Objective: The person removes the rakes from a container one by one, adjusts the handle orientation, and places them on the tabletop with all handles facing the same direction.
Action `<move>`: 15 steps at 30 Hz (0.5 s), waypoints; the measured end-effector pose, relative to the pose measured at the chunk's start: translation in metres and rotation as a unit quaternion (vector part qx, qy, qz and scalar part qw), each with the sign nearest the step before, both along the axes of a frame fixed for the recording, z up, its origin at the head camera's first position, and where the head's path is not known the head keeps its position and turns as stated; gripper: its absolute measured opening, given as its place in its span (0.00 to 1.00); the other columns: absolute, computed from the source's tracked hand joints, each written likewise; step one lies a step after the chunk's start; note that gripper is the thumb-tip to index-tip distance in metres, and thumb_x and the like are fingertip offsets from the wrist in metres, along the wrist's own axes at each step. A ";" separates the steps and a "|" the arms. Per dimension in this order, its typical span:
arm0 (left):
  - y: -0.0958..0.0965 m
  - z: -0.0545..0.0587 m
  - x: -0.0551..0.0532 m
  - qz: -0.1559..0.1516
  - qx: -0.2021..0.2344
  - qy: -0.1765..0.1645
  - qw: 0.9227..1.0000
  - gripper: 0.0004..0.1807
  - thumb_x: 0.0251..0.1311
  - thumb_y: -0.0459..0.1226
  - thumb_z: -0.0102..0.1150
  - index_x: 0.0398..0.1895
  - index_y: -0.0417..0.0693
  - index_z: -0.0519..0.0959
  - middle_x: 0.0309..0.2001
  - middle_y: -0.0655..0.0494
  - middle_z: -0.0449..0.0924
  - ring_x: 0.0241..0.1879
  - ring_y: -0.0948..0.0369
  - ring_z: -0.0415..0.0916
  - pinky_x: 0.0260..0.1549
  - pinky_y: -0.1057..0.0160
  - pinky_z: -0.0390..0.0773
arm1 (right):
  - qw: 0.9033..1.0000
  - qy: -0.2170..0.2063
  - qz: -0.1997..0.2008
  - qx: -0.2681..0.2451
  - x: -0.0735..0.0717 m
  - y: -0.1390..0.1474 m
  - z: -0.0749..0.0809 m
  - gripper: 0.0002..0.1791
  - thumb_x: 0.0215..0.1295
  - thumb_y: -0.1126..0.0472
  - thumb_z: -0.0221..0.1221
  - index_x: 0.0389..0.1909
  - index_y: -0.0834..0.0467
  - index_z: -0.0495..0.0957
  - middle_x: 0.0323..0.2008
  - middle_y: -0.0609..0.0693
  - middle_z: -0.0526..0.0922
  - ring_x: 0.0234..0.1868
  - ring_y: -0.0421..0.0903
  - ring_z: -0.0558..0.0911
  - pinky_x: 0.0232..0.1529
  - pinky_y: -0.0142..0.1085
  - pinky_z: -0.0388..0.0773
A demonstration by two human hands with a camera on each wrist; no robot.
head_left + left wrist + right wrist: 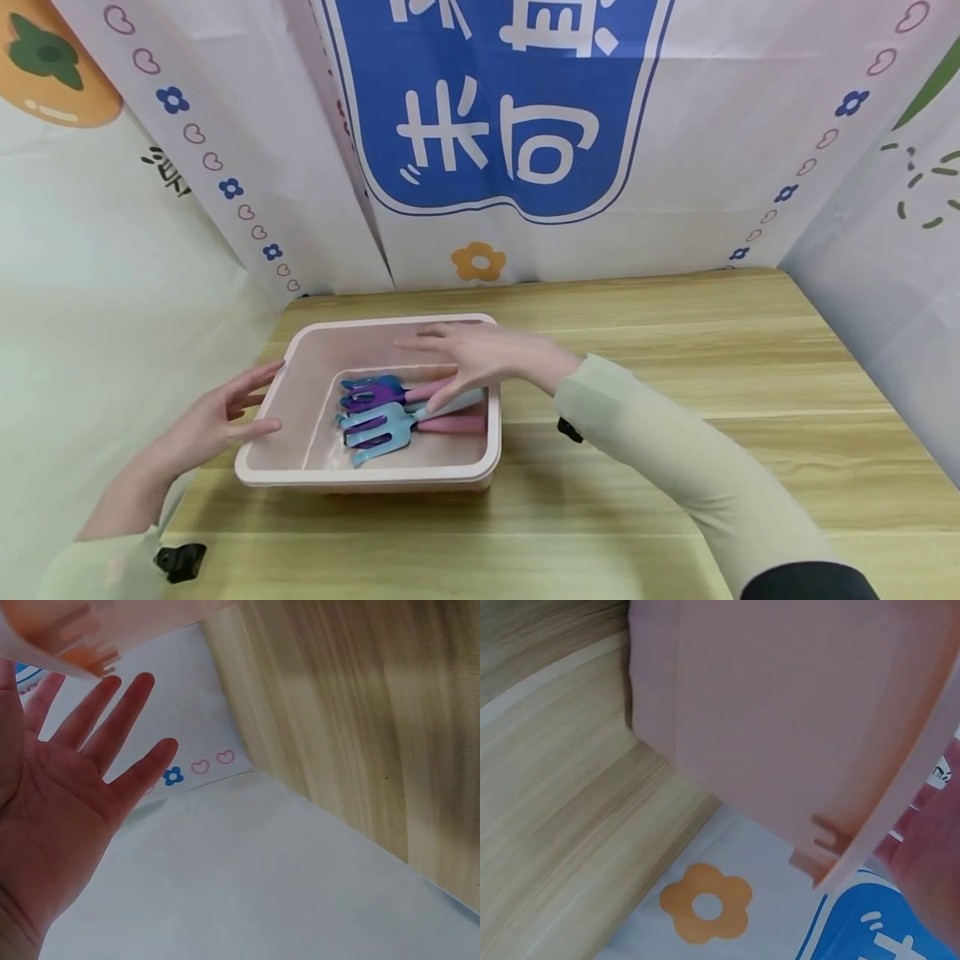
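Pale sleeve (690,467) nearest; my right hand (483,354) is over forks (402,423) in pink tub (367,477), fingers outstretched; my left hand (206,425), fingers spread, beside rim.

A pale pink rectangular bin (367,477) stands open side up on the left part of the wood-grain table (675,350). On its floor, small forks overlap, tines left, pink and pale blue handles right. A light blue fork (393,423) partly covers purple at the near side; a purple fork (375,395) and darker blue one (389,381) lie farther
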State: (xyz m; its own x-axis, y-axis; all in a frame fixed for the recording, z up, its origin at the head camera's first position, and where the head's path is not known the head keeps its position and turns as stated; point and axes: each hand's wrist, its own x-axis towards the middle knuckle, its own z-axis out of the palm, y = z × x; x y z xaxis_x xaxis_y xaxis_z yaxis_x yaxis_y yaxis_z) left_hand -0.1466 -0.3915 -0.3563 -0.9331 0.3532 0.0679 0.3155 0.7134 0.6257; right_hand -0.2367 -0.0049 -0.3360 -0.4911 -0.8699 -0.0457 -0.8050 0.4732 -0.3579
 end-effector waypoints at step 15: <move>0.002 -0.010 -0.003 -0.021 0.086 -0.064 0.994 0.42 0.58 0.27 0.65 0.73 0.35 0.53 0.55 0.20 0.69 0.44 0.71 0.78 0.33 0.65 0.82 | 0.994 -0.090 0.000 0.056 -0.012 -0.029 -0.018 0.49 0.53 0.40 0.69 0.74 0.45 0.59 0.70 0.49 0.64 0.66 0.44 0.67 0.65 0.37 0.62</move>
